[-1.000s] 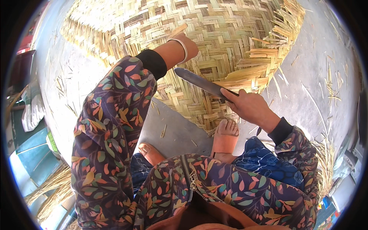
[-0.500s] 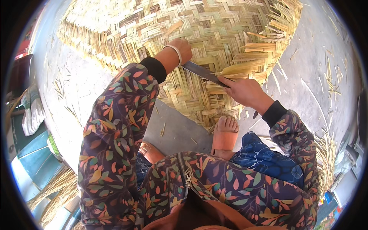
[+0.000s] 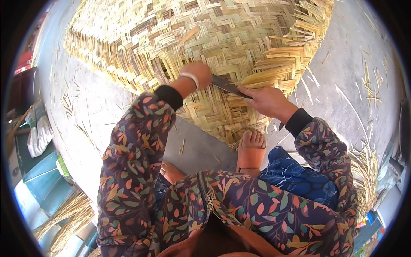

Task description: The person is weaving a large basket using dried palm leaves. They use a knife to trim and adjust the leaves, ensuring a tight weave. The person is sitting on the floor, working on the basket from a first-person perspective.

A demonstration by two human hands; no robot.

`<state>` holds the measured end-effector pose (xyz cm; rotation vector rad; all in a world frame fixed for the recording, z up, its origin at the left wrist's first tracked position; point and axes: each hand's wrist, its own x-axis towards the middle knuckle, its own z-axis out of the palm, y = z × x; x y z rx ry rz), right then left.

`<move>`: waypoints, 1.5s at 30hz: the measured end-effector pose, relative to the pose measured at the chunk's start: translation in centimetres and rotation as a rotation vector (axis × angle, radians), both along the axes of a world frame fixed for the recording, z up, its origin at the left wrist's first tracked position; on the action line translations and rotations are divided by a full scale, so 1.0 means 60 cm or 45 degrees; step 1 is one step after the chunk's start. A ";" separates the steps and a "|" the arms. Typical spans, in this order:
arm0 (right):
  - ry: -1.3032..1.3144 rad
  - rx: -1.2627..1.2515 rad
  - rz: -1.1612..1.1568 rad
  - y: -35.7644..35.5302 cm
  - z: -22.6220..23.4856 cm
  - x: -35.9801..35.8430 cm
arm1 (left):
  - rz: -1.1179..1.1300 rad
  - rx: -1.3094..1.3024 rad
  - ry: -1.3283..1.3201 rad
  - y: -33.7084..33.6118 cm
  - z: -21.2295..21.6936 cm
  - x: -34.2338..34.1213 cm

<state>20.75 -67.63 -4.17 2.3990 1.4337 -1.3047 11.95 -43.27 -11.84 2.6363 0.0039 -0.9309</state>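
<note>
A large woven bamboo mat (image 3: 205, 38) lies on the concrete ground in front of me. My right hand (image 3: 267, 100) is shut on the handle of a dark knife (image 3: 229, 85), whose blade points left across the weave. My left hand (image 3: 198, 73), with a white bangle on the wrist, is closed on the mat's strips right at the blade tip. Loose strip ends (image 3: 278, 55) stick out at the mat's right edge. My bare right foot (image 3: 250, 147) rests on the mat's near edge.
Bare concrete ground (image 3: 342, 85) with scattered bamboo slivers lies to the right and left. Bundles of thin strips lie at the lower left (image 3: 64, 214) and at the right (image 3: 366, 171). A cloth (image 3: 38, 128) and blue-green items (image 3: 38, 180) sit at the left.
My left hand has drawn back toward me from the middle of the mat to the knife tip. The knife and my right hand have moved slightly forward onto the weave.
</note>
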 end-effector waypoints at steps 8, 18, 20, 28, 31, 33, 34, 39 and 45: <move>-0.008 0.083 -0.129 -0.008 0.017 -0.007 | -0.726 -0.427 0.347 -0.073 0.085 -0.144; -0.076 0.092 -0.070 -0.069 0.077 -0.017 | -0.124 -0.001 -0.449 0.095 0.102 -0.104; -0.108 0.088 -0.031 -0.067 0.075 -0.014 | -0.091 0.170 -0.355 0.111 0.115 -0.037; -0.094 0.220 0.166 0.008 0.066 0.005 | -0.517 0.358 -0.281 0.125 0.062 0.025; -0.092 0.198 0.140 0.018 0.054 0.011 | -0.652 0.412 -0.087 0.101 0.076 0.061; -0.081 0.186 0.134 0.021 0.039 0.013 | -0.714 0.434 -0.109 0.096 0.076 0.068; -0.077 0.182 0.130 0.023 0.031 0.014 | -0.764 0.450 -0.155 0.095 0.073 0.067; -0.089 0.204 0.110 0.024 0.002 0.013 | -0.825 0.461 -0.384 0.089 0.028 0.043; -0.079 0.153 0.151 0.030 0.002 0.021 | -0.546 0.365 -0.270 0.065 -0.042 0.029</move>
